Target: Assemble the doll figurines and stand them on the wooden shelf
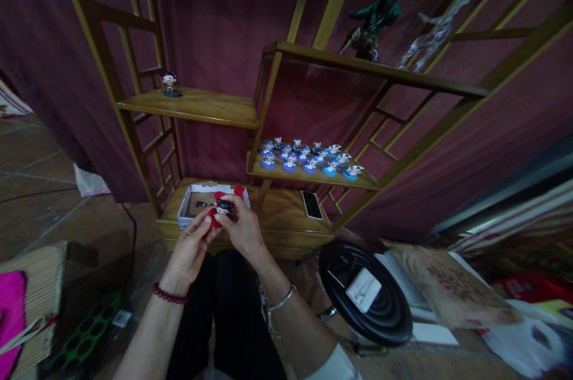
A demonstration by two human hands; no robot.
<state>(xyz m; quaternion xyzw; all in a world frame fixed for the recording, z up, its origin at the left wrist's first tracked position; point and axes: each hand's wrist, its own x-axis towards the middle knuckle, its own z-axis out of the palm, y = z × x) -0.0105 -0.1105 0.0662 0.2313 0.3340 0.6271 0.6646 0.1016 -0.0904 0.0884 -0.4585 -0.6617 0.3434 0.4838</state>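
Holding a small black-haired figurine [223, 207] between them, the left hand [196, 235] and the right hand [244, 228] meet above the front edge of the lower shelf [277, 222]. The left hand's fingers and thumb grasp the red part at its bottom; the right hand's close on it near the head (just where each fingertip presses is too small to tell). Behind the hands, at the lower shelf's left end, sits a shallow white box [182, 213], with red pieces [239, 191] by its back right corner and a small dark item [201, 204] inside. A phone [311, 204] lies toward the same shelf's right end. On the middle shelf [286, 175], little figures on purple and blue bases [290, 162] stand in rows along the front edge, darker ones near the back edge. One more figurine [170, 84] stands near the upper left shelf's left edge.
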